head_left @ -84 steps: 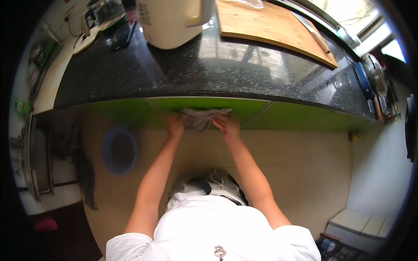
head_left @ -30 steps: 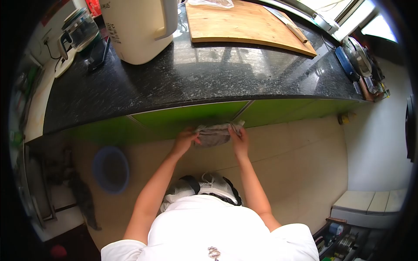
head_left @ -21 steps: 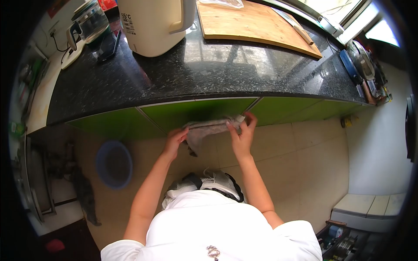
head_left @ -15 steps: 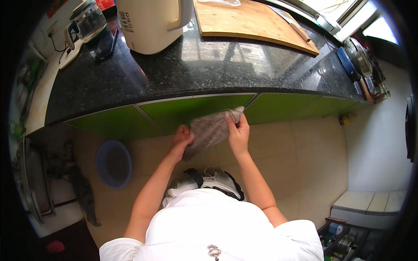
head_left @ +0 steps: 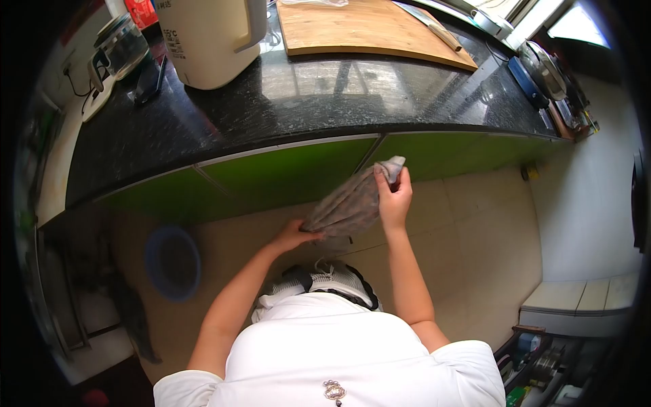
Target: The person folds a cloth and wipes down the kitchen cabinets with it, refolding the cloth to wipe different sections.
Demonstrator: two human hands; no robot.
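A grey-brown patterned cloth [head_left: 349,207] hangs stretched on a slant between my two hands, in front of the green cabinet doors and below the counter edge. My right hand [head_left: 395,197] pinches its upper, paler corner between thumb and fingers. Lower down, my left hand [head_left: 296,235] grips the other end, with its fingertips partly hidden by the cloth. The cloth is slightly blurred.
On the black counter [head_left: 224,122] stand a cream kettle [head_left: 210,47], a wooden cutting board [head_left: 366,34] with a knife [head_left: 434,30], a dark phone [head_left: 150,81] and a glass pot [head_left: 123,51]. A blue basin [head_left: 150,264] is on the floor at left.
My right hand has moved right and slightly up in view, my left hand a little down and right. The cloth is now drawn out longer between them. The view has shifted slightly.
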